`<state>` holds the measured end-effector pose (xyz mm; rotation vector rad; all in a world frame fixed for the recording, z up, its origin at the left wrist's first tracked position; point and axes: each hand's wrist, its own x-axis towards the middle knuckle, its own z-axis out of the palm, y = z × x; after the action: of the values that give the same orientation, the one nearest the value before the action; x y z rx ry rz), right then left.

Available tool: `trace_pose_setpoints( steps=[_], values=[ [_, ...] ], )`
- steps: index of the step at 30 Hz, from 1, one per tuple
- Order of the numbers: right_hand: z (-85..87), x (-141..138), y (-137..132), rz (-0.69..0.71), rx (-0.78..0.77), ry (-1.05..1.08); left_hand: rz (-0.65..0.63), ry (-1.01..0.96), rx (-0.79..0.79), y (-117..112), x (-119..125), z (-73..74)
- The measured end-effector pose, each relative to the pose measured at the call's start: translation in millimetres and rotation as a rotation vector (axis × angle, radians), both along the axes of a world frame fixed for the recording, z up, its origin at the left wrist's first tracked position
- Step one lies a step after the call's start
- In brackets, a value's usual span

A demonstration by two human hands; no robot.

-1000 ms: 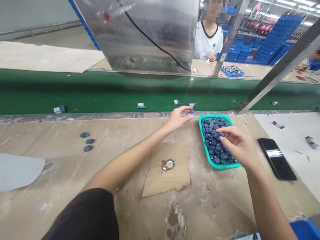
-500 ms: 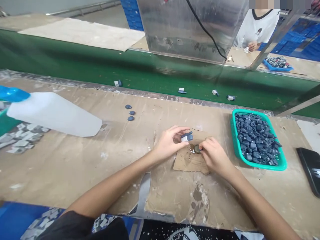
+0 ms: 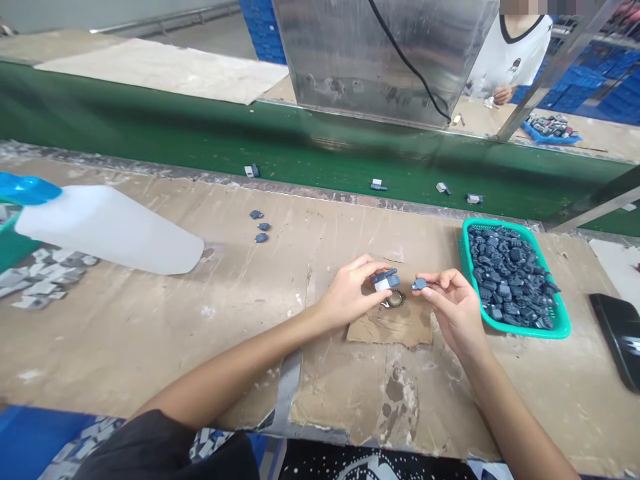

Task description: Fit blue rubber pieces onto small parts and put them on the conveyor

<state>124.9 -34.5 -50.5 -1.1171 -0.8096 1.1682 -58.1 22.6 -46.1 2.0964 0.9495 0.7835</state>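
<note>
My left hand (image 3: 353, 291) pinches a small white and dark blue-grey plastic piece (image 3: 386, 280) between thumb and fingers. Just to its right, my right hand (image 3: 457, 303) is closed on a small dark blue-grey plastic part (image 3: 419, 284). A narrow gap separates the two pieces. Below them, a small round cap with a crimped rim (image 3: 397, 299) lies on a torn cardboard scrap (image 3: 390, 328). Close by on the right, a teal basket (image 3: 525, 331) is heaped with similar dark parts (image 3: 513, 273).
Three loose dark parts (image 3: 263, 227) lie left of centre. A white bottle with a blue top (image 3: 113, 230) lies near pale pieces (image 3: 47, 273). Several two-tone pieces ride a green belt (image 3: 320, 160) behind. A black phone (image 3: 617, 340) is far right; a person (image 3: 520, 57) stands across.
My right hand has lifted from the round cap and moved right, its dark part now plainly showing. My left hand has shifted slightly right with its piece. Pieces on the belt have travelled right.
</note>
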Motion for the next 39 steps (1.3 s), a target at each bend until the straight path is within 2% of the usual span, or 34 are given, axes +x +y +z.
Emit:
trace_pose_setpoints(
  steps=[3,6,8,10,12,15,17,20,22,24,27,29,31,34,36,39],
  values=[
    [0.2,8.4,-3.1,0.004,0.047,-0.126,-0.018,0.068,0.043,24.8,4.2,0.3],
    [-1.2,12.5,-5.0,0.085,0.092,-0.439,-0.034,0.270,0.121,80.2,31.8,3.7],
    [-1.3,12.8,-5.1,0.141,0.126,-0.636,-0.062,0.449,0.202,123.7,66.4,8.6],
    [-0.6,12.4,-4.6,0.160,0.164,-0.751,-0.071,0.506,0.252,160.9,108.9,14.4],
    [0.7,12.0,-4.6,0.152,0.194,-0.802,-0.067,0.522,0.282,185.7,152.3,17.8],
    [2.2,10.5,-7.2,0.133,0.236,-0.831,-0.058,0.548,0.348,202.6,207.8,14.0],
    [2.3,8.8,-9.8,0.133,0.272,-0.844,-0.096,0.563,0.392,207.8,235.7,8.1],
    [0.9,7.7,-12.0,0.131,0.311,-0.870,-0.197,0.603,0.406,215.2,262.7,5.6],
    [-1.2,9.9,-12.0,0.105,0.317,-0.875,-0.223,0.601,0.412,217.8,268.1,11.5],
    [-4.2,14.3,-11.8,0.069,0.310,-0.881,-0.220,0.559,0.433,214.3,259.5,21.0],
    [-7.3,20.6,-12.5,-0.019,0.274,-0.810,-0.243,0.387,0.430,189.0,215.1,33.0],
    [-4.8,22.6,-13.4,-0.105,0.247,-0.617,-0.286,0.195,0.369,155.7,169.4,37.0],
    [2.6,23.2,-13.8,-0.181,0.243,-0.371,-0.333,0.040,0.300,113.1,121.4,38.3],
    [18.6,22.1,-14.1,-0.255,0.253,-0.130,-0.305,-0.092,0.337,53.5,67.1,35.3],
    [27.9,20.0,-14.8,-0.270,0.234,-0.066,-0.268,-0.119,0.385,28.4,49.0,32.4],
    [35.3,14.7,-17.0,-0.248,0.188,-0.038,-0.247,-0.112,0.417,13.1,41.3,31.4]
  ],
)
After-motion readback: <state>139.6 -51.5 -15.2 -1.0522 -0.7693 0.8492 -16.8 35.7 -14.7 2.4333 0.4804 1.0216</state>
